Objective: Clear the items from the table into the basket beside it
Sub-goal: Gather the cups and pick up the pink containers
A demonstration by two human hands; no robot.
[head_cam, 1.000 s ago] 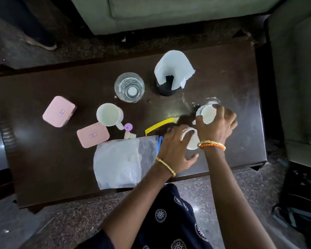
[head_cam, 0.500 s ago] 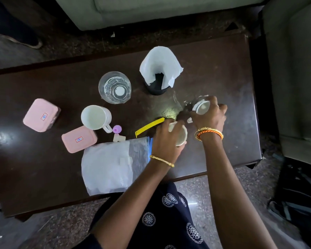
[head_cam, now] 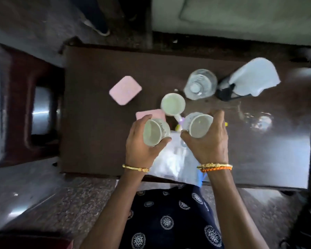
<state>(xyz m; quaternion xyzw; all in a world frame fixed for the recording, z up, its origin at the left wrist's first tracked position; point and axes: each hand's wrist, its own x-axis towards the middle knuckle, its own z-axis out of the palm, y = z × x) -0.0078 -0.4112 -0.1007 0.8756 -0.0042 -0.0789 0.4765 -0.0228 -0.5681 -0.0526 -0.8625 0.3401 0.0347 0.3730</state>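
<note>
My left hand [head_cam: 140, 150] grips a white cup [head_cam: 153, 132], lifted and tilted above the dark table [head_cam: 97, 141]. My right hand [head_cam: 210, 144] grips a second white cup [head_cam: 198, 125], also lifted. A third white mug [head_cam: 172, 106] stands on the table behind them. Two pink boxes lie there, one [head_cam: 125, 90] at the far left and one [head_cam: 151, 114] partly hidden behind my left hand. A clear glass jar [head_cam: 199, 84] and a dark holder draped with white paper [head_cam: 253, 77] stand at the back. A clear plastic bag [head_cam: 174, 162] lies under my hands. No basket is recognisable.
A dark red wooden piece with a shiny metal surface [head_cam: 39, 105] stands left of the table. A grey-green sofa [head_cam: 241, 17] runs along the far side. Someone's foot [head_cam: 101, 29] is on the floor beyond the table. Speckled stone floor [head_cam: 70, 203] lies in front.
Both hands have lifted their cups off the table and carried them left. The view has swung left, so the table's left end and the piece beside it now show.
</note>
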